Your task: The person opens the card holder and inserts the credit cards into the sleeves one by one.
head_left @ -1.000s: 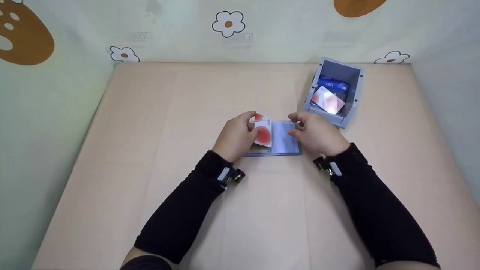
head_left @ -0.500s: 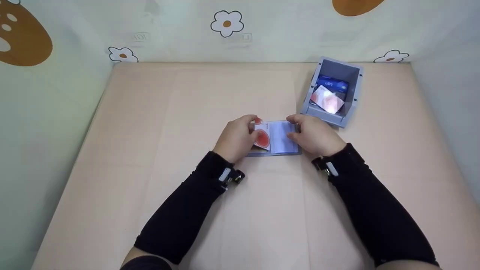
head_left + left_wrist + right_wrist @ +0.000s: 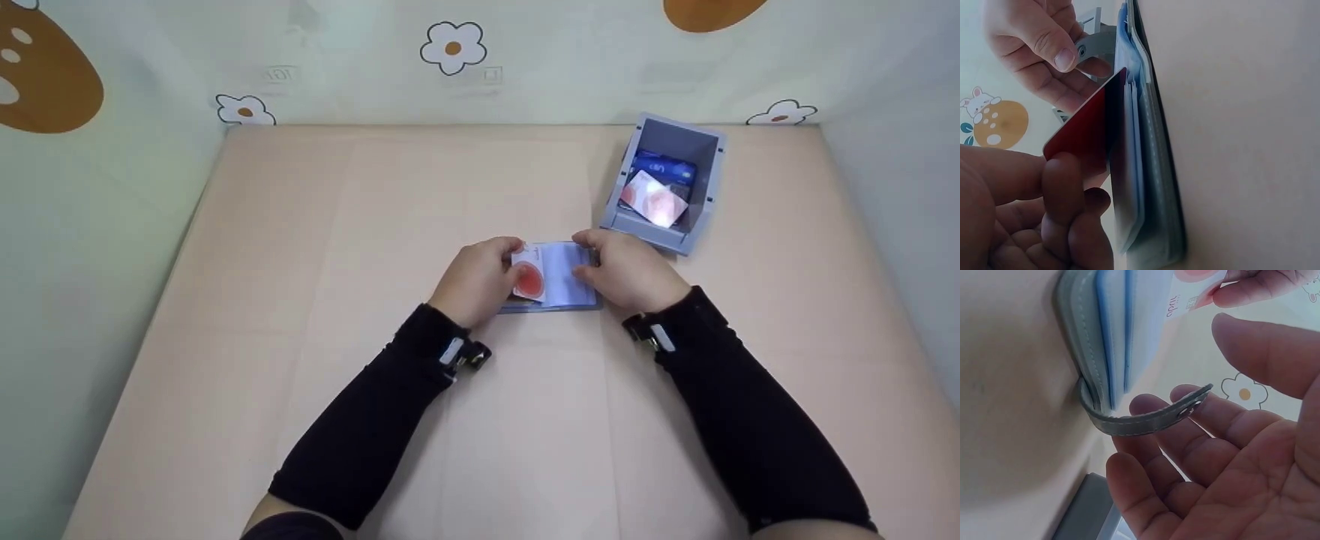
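A grey card holder (image 3: 555,308) lies spread open on the table, its clear plastic sleeves (image 3: 564,274) showing on the right half. My left hand (image 3: 474,283) pinches a white card with red circles (image 3: 529,280) between thumb and fingers. In the left wrist view the card's dark red back (image 3: 1081,135) is tilted, with one edge right at the sleeves. My right hand (image 3: 636,268) is at the holder's right side. From the right wrist view, the holder's snap strap (image 3: 1140,426) curves across its loosely bent fingers, the thumb standing apart from it.
Behind my right hand stands a grey plastic bin (image 3: 684,241). Inside it lie a blue card (image 3: 664,166) and a white and red card (image 3: 654,199). A patterned wall (image 3: 360,67) rises at the table's back edge.
The card in my left hand has come down lower over the holder, then shifted slightly right. My right hand has moved a little left against the holder's side.
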A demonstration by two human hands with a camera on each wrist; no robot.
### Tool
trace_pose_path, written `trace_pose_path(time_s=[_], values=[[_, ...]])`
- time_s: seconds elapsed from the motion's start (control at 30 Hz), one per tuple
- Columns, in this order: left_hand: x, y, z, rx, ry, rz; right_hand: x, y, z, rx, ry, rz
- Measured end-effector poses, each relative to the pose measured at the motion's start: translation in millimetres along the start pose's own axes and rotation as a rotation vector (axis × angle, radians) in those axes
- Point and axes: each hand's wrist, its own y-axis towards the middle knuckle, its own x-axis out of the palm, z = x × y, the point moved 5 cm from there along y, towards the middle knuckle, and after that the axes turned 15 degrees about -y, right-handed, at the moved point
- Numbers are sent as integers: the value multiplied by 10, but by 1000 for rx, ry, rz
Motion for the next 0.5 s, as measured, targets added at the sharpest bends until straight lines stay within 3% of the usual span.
trace_pose_path(time_s=[0.5], values=[[36, -20, 18, 55, 76, -52, 12, 22, 10, -20, -40, 13]])
